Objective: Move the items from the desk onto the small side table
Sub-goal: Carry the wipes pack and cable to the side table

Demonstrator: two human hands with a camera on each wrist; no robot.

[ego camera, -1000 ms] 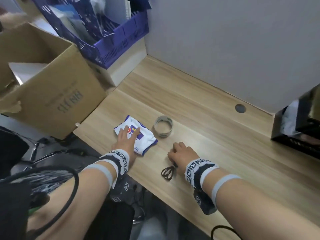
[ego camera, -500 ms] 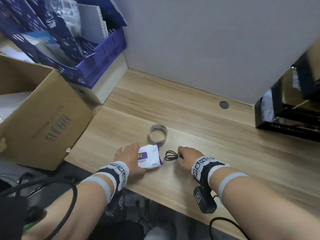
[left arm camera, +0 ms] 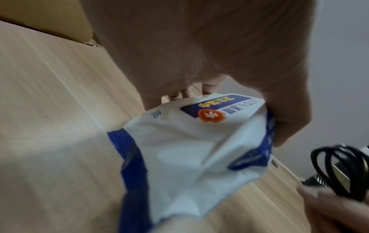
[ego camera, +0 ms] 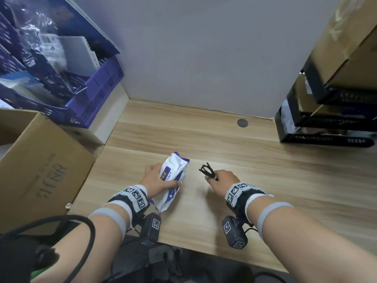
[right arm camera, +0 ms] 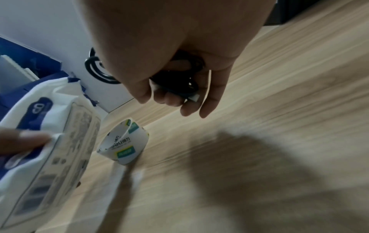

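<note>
The left hand [ego camera: 158,179] is closed around a soft white-and-blue plastic pack of wet wipes [ego camera: 173,176], with the thumb on one side and the fingers on the other. The pack is lifted off the light wooden desk [ego camera: 265,180] and stands tilted, its upper end pointing to about 1 o'clock from the hand. In the left wrist view the pack [left arm camera: 191,151] is creased under the thumb, and an orange badge and a blue label are seen on it.

The right hand [ego camera: 223,181] is at 3 o'clock of the left hand, a little apart from it. Its thumb and curled fingers pinch a small coiled black cable [ego camera: 208,170], and the loops come out of the hand toward 11 o'clock. In the right wrist view the cable [right arm camera: 179,82] lies inside the curled fingers, also above the desk.

A white roll of tape with green labels [right arm camera: 123,141] lies on the desk below the two hands, just beside the pack in the right wrist view; in the head view it is hidden.

At 9 o'clock of the desk stands a brown cardboard box [ego camera: 40,170]. At 10 o'clock is a purple-blue plastic basket [ego camera: 98,92] filled with packets, resting on a white block. At 2 o'clock dark boxes [ego camera: 326,119] are stacked at the desk edge. A grey round cable hole [ego camera: 242,122] is at 1 o'clock, near the grey wall.
</note>
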